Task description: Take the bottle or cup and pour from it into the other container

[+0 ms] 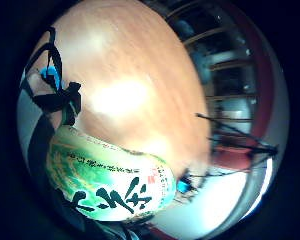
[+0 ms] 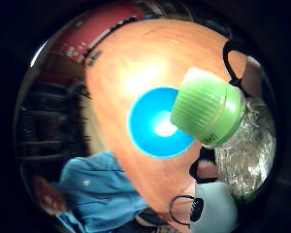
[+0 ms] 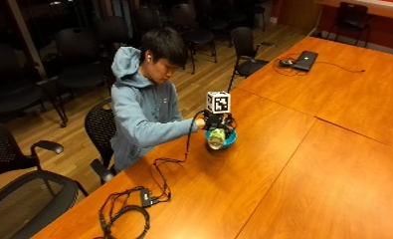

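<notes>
My gloved right hand (image 3: 212, 121) grips a clear plastic bottle (image 3: 216, 138) with a green label and holds it tilted over a blue bowl (image 3: 228, 141) on the wooden table (image 3: 302, 164). In the thumb side palm view the bottle's light green cap (image 2: 207, 112) is on and points at the blue bowl (image 2: 153, 124), partly covering its rim. The green label with black characters (image 1: 110, 182) fills much of the little finger side palm view.
Black cables (image 3: 133, 204) trail from the hand toward the table's near edge. A laptop (image 3: 306, 60) lies at the far end of the table. Office chairs (image 3: 24, 194) stand around the person's side.
</notes>
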Demonstrator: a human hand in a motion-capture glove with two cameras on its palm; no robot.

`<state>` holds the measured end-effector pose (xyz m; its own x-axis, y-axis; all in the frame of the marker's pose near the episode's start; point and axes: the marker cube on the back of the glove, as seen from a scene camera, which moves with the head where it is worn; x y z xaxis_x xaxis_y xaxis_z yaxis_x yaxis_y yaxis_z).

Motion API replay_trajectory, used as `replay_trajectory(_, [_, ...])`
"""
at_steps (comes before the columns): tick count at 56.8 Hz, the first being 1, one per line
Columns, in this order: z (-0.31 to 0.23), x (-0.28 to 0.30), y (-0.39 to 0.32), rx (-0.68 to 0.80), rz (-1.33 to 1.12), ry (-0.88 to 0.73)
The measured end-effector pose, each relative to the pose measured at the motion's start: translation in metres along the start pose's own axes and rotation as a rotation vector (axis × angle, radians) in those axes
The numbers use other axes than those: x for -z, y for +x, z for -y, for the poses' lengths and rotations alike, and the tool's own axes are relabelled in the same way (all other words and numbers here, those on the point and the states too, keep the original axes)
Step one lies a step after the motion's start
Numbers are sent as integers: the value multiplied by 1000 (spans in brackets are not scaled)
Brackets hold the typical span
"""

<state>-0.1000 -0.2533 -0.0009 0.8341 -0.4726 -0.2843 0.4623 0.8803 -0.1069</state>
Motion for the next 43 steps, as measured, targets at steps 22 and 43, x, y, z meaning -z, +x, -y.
replay_trajectory(22, [30,-4,-61,121,-445,-242])
replay_trajectory(43, [29,-6,-53,117,-426,-237])
